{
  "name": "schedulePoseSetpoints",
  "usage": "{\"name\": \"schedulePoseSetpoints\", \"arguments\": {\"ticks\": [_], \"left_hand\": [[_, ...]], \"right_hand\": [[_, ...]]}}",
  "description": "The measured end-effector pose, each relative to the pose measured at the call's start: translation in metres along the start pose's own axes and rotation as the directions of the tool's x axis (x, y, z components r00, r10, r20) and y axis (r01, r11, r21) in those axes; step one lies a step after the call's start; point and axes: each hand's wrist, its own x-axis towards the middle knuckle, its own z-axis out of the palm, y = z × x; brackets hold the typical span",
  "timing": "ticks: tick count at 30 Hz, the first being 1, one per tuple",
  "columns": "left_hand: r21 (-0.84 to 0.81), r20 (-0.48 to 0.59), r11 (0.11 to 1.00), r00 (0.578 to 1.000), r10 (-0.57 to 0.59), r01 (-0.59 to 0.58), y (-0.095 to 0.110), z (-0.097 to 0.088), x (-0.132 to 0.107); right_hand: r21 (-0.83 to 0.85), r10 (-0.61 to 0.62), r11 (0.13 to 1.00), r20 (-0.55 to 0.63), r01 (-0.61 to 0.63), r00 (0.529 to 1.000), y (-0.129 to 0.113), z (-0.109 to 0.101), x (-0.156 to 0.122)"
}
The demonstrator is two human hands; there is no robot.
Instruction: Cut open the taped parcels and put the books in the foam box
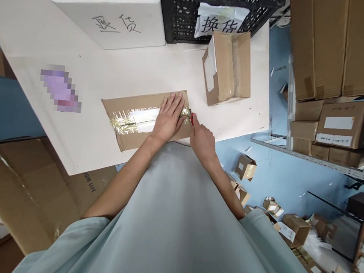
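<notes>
while the right hand (202, 140) is curled shut round a red-handled cutter (192, 118), its tip at the taped seam, the left hand (169, 118) lies flat and open, fingers spread, pinning the cardboard box (126, 142) at the near edge of the table (79, 66). this looks like slitting the tape; the next move calls for a shallow, steady draw along the seam. a smaller box (229, 68) sits beyond.

- A white foam bin (115, 23) with handwritten characters stood at the far edge of the white table (34, 32).
- A black plastic crate (181, 12) with a paper label (220, 24) stood just beside it.
- A small cardboard box (230, 68) lay before the crate.
- Small cartons (295, 227) lay scattered on the blue floor (281, 176).
</notes>
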Motion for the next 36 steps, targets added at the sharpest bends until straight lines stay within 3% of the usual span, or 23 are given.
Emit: {"name": "schedulePoseSetpoints", "arguments": {"ticks": [10, 18, 27, 36], "left_hand": [[0.001, -0.012, 0.999, 0.999, 0.036, -0.036, -0.006, 0.005, -0.002], [0.167, 0.049, 0.982, 0.995, 0.082, -0.089, -0.011, 0.005, -0.003], [0.202, 0.038, 0.975, 0.995, 0.087, -0.093, -0.011, 0.007, -0.004], [0.241, 0.079, 0.968, 0.996, 0.048, -0.066, -0.005, 0.008, -0.007]], "right_hand": [[-0.032, 0.057, 0.998, 0.01, -0.057, 0.998, -0.014, -0.002, -0.005], [-0.065, 0.111, 0.992, 0.017, -0.109, 0.994, -0.024, -0.008, -0.005], [-0.109, 0.094, 0.99, 0.026, -0.09, 0.995, -0.029, -0.008, 0.012], [-0.111, 0.123, 0.987, 0.073, -0.114, 0.99, -0.042, -0.005, -0.016]]}}
